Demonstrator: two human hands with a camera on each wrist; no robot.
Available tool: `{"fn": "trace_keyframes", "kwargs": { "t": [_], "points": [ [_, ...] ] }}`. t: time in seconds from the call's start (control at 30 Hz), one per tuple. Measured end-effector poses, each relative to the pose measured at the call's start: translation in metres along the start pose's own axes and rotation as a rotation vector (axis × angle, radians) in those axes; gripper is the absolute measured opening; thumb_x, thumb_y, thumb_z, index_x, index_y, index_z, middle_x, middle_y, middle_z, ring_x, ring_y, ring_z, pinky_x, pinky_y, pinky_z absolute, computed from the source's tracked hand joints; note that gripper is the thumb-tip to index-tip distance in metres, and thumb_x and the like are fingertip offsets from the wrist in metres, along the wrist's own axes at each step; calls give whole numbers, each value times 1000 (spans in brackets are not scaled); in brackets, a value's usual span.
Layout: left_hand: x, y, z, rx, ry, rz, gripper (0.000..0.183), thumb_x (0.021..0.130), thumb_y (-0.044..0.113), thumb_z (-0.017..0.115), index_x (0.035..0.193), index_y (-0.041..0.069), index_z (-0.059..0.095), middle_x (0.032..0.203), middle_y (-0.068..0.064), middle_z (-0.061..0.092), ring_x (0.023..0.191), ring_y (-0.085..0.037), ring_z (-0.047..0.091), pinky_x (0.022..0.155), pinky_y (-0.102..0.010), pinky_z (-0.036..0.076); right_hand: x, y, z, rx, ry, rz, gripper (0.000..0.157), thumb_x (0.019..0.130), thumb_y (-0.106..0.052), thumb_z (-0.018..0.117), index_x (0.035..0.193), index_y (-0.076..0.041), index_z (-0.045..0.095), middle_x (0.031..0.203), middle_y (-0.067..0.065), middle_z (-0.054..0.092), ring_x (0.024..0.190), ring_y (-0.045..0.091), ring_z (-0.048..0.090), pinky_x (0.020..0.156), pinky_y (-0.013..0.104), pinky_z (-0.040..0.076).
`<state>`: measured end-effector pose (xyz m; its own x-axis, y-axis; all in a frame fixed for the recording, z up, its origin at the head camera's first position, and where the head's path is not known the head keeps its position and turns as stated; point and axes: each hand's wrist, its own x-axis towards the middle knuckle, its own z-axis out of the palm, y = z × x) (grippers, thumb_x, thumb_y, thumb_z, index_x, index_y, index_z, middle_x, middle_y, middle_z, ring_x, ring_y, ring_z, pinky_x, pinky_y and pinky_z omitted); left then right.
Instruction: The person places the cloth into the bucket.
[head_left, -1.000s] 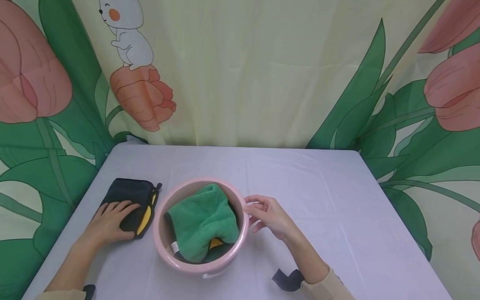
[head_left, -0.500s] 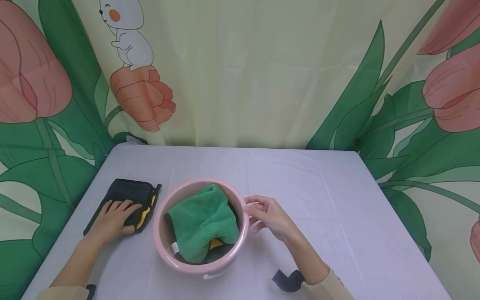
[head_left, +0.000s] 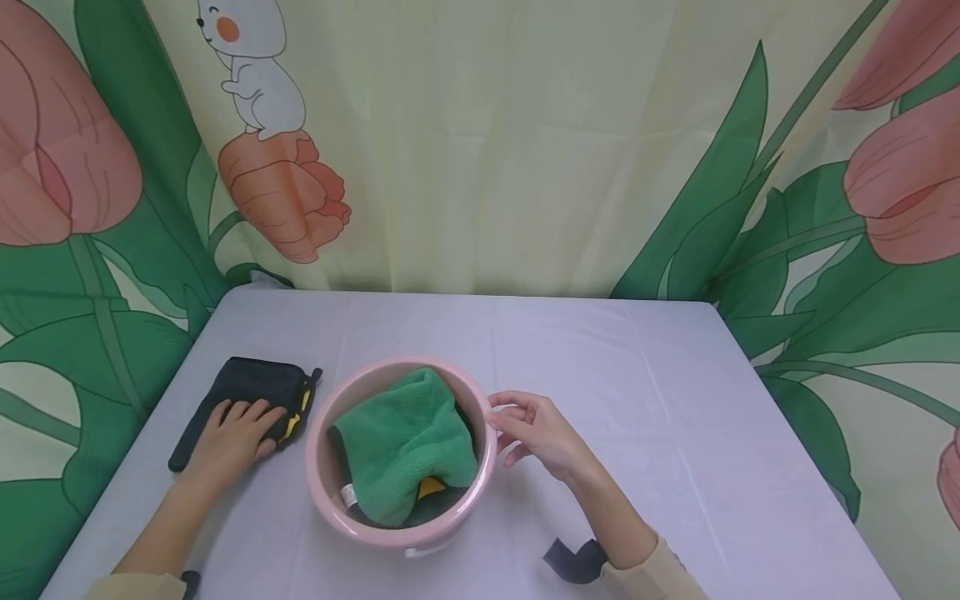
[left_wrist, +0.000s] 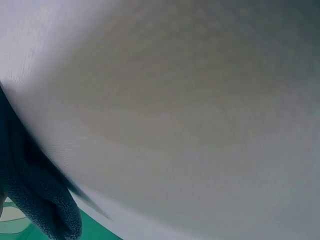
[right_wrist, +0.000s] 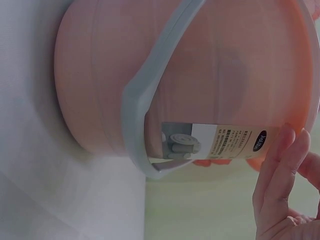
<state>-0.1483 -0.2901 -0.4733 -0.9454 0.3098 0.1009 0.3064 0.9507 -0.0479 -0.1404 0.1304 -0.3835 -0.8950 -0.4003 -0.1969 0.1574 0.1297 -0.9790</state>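
Observation:
On the left of the head view lies a dark folded towel with yellow along its right edge. My left hand rests on its near part, fingers spread over the top. The left wrist view catches dark fluffy cloth at its lower left; the hand is out of that view. A pink bucket stands to the right of the towel, with a green cloth bunched inside. My right hand touches the bucket's right rim with its fingertips. In the right wrist view, fingers meet the wall just under the rim.
The bucket's pale handle hangs down its side, near a printed label. A dark strap lies by the right wrist. A white cloth covers the table; a patterned curtain hangs behind.
My left hand has slid a little to the right over the towel, and less yellow shows at its edge. The right hand and bucket have stayed put.

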Motion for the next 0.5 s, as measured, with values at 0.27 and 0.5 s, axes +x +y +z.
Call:
{"fn": "trace_keyframes", "kwargs": {
  "t": [0.27,0.5],
  "points": [
    [2,0,-3,39,117,7,46,74,20,72,114,7,54,107,-16,50,103,-38,45,96,-58,28,1,1,-1,-4,1,1,40,87,-18,62,118,6,51,84,11,68,63,15,64,51,26,54],
    [10,3,-25,33,260,1,49,71,21,71,114,7,51,104,-17,49,99,-39,44,93,-55,30,0,1,-1,-2,-2,-3,41,86,-18,62,118,6,52,84,11,68,65,23,65,51,27,54]
  ]
}}
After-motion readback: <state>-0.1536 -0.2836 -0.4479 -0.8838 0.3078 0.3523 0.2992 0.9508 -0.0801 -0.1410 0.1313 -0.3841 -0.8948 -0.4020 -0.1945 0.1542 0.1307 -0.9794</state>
